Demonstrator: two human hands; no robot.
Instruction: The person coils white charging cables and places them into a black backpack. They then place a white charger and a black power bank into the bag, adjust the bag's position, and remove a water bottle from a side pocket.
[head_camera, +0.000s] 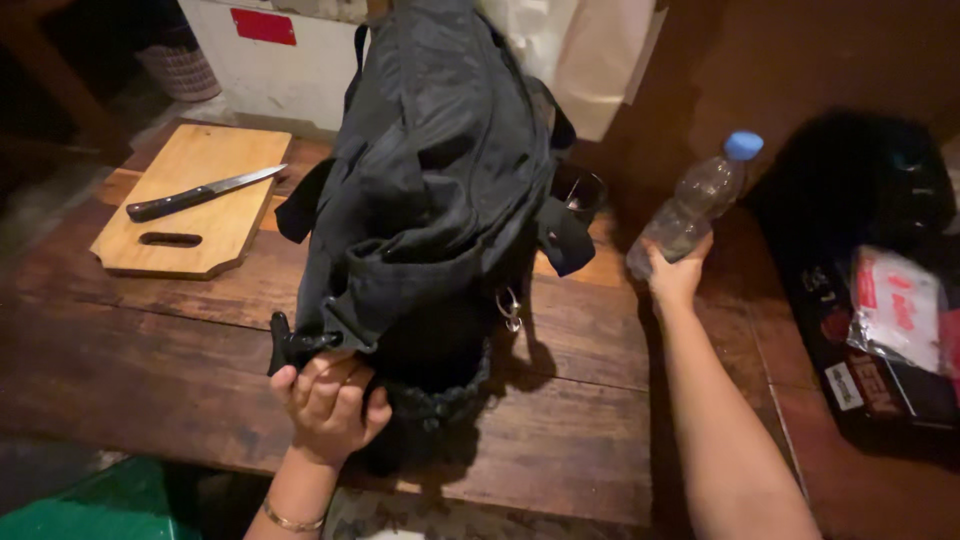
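A black fabric bag (430, 190), soft and creased, stood upright mid-worktop (150, 340), which was dark, worn wood planks. The left hand (328, 405) had its fingers (318, 385) curled tight around the bag's lower edge by a strap. The right hand (678, 272) gripped the base of a clear plastic bottle (695, 205) with a blue cap, tilted, right of the bag. Behind, a knife (200, 192) lay on a pale wooden board (195, 225).
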